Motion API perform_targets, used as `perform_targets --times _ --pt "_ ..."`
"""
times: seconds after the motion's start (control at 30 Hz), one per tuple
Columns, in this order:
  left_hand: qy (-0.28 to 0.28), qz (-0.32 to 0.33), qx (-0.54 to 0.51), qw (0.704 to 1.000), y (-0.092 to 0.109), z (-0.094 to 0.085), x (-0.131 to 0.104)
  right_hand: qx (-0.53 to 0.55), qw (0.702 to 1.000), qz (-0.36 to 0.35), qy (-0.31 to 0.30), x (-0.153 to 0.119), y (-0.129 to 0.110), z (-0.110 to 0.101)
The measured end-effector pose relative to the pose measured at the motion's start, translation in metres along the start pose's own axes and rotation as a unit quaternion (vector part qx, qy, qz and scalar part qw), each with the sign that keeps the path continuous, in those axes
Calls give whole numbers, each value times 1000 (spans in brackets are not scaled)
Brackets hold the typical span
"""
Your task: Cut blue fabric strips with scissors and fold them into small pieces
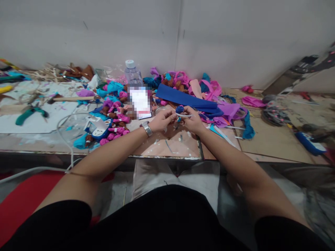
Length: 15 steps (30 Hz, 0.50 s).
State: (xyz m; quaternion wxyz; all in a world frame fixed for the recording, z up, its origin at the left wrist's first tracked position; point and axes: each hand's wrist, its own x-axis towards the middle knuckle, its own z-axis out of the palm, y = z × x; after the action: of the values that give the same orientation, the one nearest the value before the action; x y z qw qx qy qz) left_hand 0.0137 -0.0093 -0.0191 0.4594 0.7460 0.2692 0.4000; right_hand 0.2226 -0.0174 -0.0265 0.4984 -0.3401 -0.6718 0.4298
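In front of me, a small dark blue bundle (179, 109), seemingly bunched cloth, sits between my two hands above the worktable. A thin white strip (184, 115) runs across just below it. My left hand (162, 120) is closed, fingertips pinched at the strip's left end. My right hand (193, 120) is closed around the bundle's lower right side, beside the strip; its fingers partly hide what it grips. Behind my hands lies a flat blue sheet (183, 97). Left of them, a lit phone (140, 103) rests among knotted bundles of pink, brown and turquoise cloth (115, 116).
A clear bottle (133, 74) stands by the wall. Green-handled pliers (28, 115) and a hammer (74, 99) lie left. A blue-and-white power strip (101, 131) has a white cable (71, 150) hanging over the edge. Purple cloth (230, 112), cardboard (272, 137) and a blue device (310, 143) lie right.
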Motion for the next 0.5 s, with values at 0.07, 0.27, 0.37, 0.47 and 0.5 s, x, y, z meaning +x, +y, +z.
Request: perform_targets --times 0.07,0.27,0.37,0.47,0.5 --pt "-1 -2 -5 1000 1 1 0 -7 1000 -6 -1 0 -2 1" --pt "-15 -20 -39 999 3 2 0 -17 999 -24 -24 0 -12 2" --pt "-25 -34 -44 998 5 3 -1 -47 998 -39 -11 -1 -15 1" --pt "-43 -36 -44 997 8 4 -3 -45 998 -33 -6 -2 -15 1" --pt "-47 -36 -44 997 9 4 -3 -41 999 -29 -7 -2 -14 1"
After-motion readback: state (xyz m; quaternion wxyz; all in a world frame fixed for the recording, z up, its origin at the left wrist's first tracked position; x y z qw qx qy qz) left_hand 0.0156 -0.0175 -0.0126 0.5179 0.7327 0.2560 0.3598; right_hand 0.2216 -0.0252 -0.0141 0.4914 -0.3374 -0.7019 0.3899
